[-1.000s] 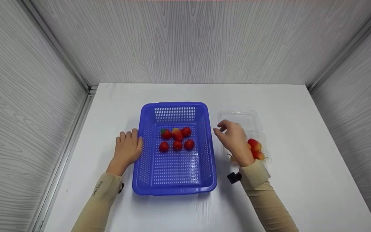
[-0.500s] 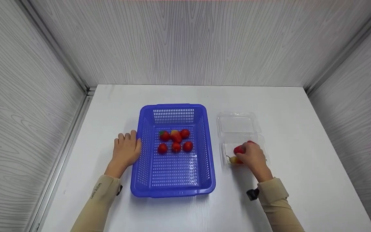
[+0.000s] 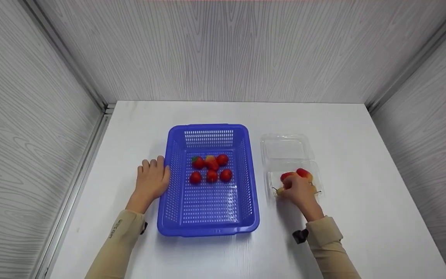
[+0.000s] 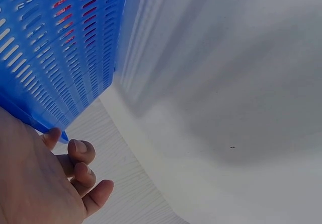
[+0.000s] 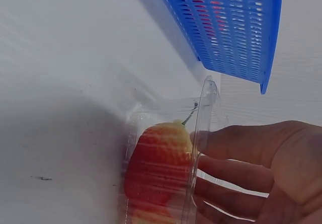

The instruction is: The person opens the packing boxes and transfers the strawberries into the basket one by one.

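My left hand (image 3: 151, 182) rests against the left rim of a blue plastic basket (image 3: 211, 231), its fingers loosely bent in the left wrist view. Inside lie several small red fruits (image 3: 226, 175), a strawberry (image 3: 198, 162) with a green top, and a red-yellow fruit (image 3: 211, 163). My right hand (image 3: 300, 190) reaches down into an opened clear plastic box (image 3: 319, 170). Small red-yellow pears (image 3: 304, 173) with stems lie in it. In the right wrist view the thumb points at a pear (image 5: 160, 166) beside its stem; the other fingers stretch behind the box rim, tips hidden.
The clear lid (image 3: 287, 149) lies folded back behind the box. Both containers stand on a white table (image 3: 362, 186), the box close to the basket's right. Grey wood-grain walls (image 3: 223, 50) enclose the back and sides.
My right hand has gone from beside the basket's right rim down into the clear box, then shifted slightly left onto its near pears. The left hand stays at the basket.
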Demonstrator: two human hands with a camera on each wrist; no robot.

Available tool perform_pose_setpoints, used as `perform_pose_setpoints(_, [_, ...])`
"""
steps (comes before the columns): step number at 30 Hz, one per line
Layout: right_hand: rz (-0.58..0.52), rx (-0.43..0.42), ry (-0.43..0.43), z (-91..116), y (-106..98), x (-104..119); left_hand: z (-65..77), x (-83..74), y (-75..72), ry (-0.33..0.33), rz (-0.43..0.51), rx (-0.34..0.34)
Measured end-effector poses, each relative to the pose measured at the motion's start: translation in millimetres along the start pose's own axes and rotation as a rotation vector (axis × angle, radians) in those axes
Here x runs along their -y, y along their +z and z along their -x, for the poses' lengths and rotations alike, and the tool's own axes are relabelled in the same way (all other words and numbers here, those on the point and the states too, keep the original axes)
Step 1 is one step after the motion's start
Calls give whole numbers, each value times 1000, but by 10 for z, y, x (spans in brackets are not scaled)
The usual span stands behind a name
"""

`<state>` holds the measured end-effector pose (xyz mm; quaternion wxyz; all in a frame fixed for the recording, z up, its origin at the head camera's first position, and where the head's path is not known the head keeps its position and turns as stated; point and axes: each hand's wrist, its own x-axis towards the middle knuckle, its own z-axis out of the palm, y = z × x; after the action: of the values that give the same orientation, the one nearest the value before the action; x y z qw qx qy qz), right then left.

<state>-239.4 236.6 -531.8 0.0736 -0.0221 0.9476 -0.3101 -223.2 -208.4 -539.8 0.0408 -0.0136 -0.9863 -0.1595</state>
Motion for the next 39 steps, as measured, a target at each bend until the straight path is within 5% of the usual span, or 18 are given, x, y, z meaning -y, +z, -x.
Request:
perform_pose_setpoints(13, [-71, 66, 75, -56, 77, -21, -15, -1, 5, -1, 4, 4])
perform_pose_setpoints(28, [32, -27, -18, -59, 194, -42, -2, 3, 1, 6, 6, -9])
perform_pose_setpoints(39, [-17, -57, 42, -84, 202, -45, -2, -3, 1, -5, 8, 15])
